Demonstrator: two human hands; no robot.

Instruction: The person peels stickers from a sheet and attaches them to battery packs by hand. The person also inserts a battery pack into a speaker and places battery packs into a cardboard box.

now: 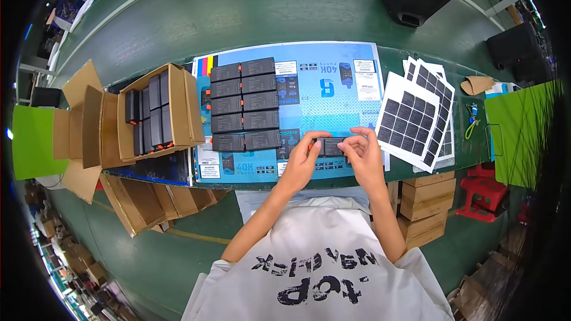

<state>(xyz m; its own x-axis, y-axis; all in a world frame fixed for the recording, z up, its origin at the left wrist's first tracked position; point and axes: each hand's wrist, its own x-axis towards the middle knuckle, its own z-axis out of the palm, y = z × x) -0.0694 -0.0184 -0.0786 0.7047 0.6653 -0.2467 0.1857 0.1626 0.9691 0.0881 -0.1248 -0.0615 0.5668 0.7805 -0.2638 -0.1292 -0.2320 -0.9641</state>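
A black rectangular device (331, 147) with a printed label on its upper face lies flat near the front edge of the blue printed sheet (333, 107). The fingers and thumb of my left hand (304, 157) close round its left end, where a bit of orange shows. At its right end my right hand (364, 157) has thumb and fingers bent in a pinch against the device. Left of my hands, two columns of similar labelled black devices (260, 102) lie side by side, several with orange ends.
An open cardboard box (189, 110) at left holds several black devices standing in it. White sheets of black labels (410, 116) overlap at right. Beyond them lie a lanyard (471, 122) and a green panel (523, 134). Cardboard boxes (425, 202) and a red stool (482, 193) stand below the table.
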